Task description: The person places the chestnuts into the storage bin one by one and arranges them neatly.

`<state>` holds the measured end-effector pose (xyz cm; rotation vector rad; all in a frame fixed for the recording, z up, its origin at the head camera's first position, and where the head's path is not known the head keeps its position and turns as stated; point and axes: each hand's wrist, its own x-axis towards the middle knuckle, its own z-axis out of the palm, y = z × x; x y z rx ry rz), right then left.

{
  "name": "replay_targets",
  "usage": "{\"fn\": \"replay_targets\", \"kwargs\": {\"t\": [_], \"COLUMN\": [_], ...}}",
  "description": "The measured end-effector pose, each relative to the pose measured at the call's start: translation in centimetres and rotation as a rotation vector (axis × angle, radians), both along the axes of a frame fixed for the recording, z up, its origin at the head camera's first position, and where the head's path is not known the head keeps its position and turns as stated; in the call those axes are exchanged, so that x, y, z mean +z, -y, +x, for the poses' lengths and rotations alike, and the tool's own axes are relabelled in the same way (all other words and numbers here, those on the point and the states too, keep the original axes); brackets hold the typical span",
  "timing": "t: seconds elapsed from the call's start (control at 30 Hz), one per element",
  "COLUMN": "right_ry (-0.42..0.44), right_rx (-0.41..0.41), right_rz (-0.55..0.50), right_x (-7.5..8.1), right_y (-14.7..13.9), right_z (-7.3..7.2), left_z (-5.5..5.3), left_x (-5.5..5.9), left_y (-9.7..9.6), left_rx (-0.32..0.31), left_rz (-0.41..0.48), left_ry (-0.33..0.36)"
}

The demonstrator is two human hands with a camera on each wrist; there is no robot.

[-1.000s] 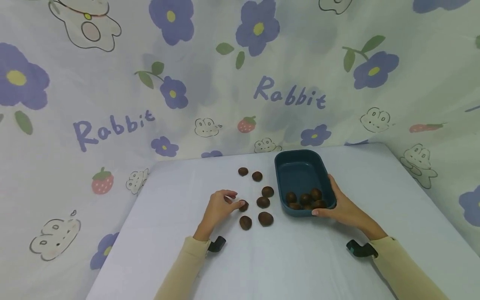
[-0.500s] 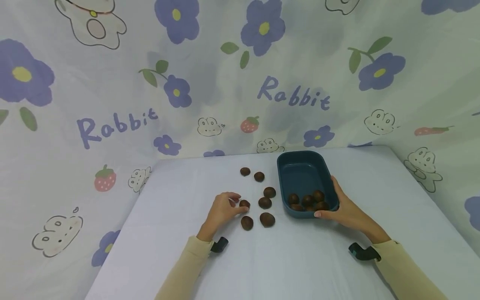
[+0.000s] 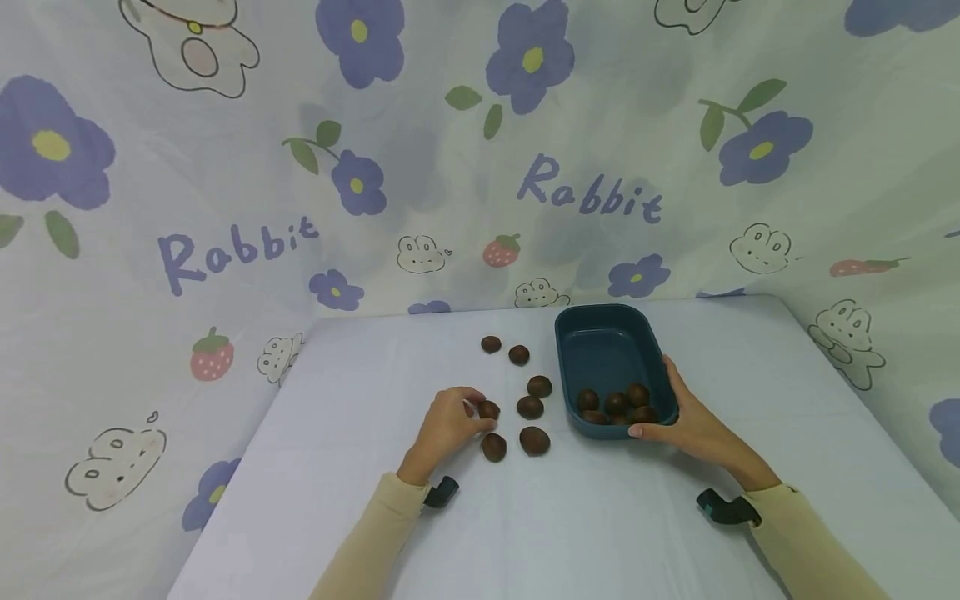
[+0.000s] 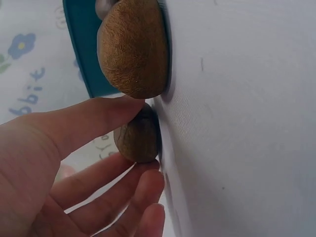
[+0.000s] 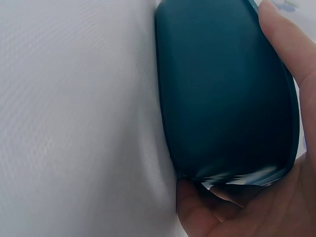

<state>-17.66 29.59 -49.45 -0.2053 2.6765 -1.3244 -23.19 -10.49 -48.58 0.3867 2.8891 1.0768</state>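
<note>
Thumb and fingers of my left hand (image 3: 444,427) close around a brown chestnut (image 3: 489,410) on the table, left of the other nuts. Seen from the left wrist, the thumb is on one side of this chestnut (image 4: 137,138) and the fingertips on the other, with a larger chestnut (image 4: 134,47) nearer the camera. My right hand (image 3: 693,421) grips the near right corner of a dark teal rectangular dish (image 3: 564,367), thumb over the front wall. Several chestnuts (image 3: 617,403) lie at the dish's near end. The right wrist view shows the dish's outer wall (image 5: 222,89).
Loose chestnuts lie between left hand and dish: one nearest (image 3: 493,447), a larger one (image 3: 535,441), a pair (image 3: 530,407) beside the dish and two farther back (image 3: 491,344). A white cloth (image 3: 585,517) covers the table; a printed curtain (image 3: 450,183) hangs behind.
The left fingers have drawn in around the chestnut, where they were spread farther from it before. The right hand stays on the dish. The head view has shifted slightly.
</note>
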Motion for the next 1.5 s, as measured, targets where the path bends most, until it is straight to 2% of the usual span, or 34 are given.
{"fn": "replay_targets", "kwargs": {"t": [0.23, 0.5, 0.77, 1.07, 1.23, 1.5], "right_ry": [0.007, 0.015, 0.008, 0.001, 0.001, 0.014], "right_rx": [-0.002, -0.008, -0.007, 0.003, 0.0, -0.012], "right_rz": [0.01, 0.016, 0.015, 0.007, 0.007, 0.016], "right_x": [-0.1, -0.3, -0.2, -0.4, -0.7, -0.5], "right_y": [-0.1, 0.0, -0.1, -0.2, -0.1, 0.0], "right_z": [0.1, -0.2, -0.5, -0.3, -0.4, -0.3], "left_z": [0.2, 0.4, 0.5, 0.0, -0.7, -1.8], "left_x": [0.5, 1.7, 2.8, 3.8, 4.2, 5.1], "left_y": [0.1, 0.1, -0.5, -2.5, -4.0, -6.3], "left_rx": [0.001, -0.01, -0.042, -0.065, -0.079, -0.14], "left_rz": [-0.004, 0.075, 0.134, 0.181, 0.199, 0.221], "left_ry": [-0.012, -0.011, -0.051, -0.069, -0.069, -0.07]}}
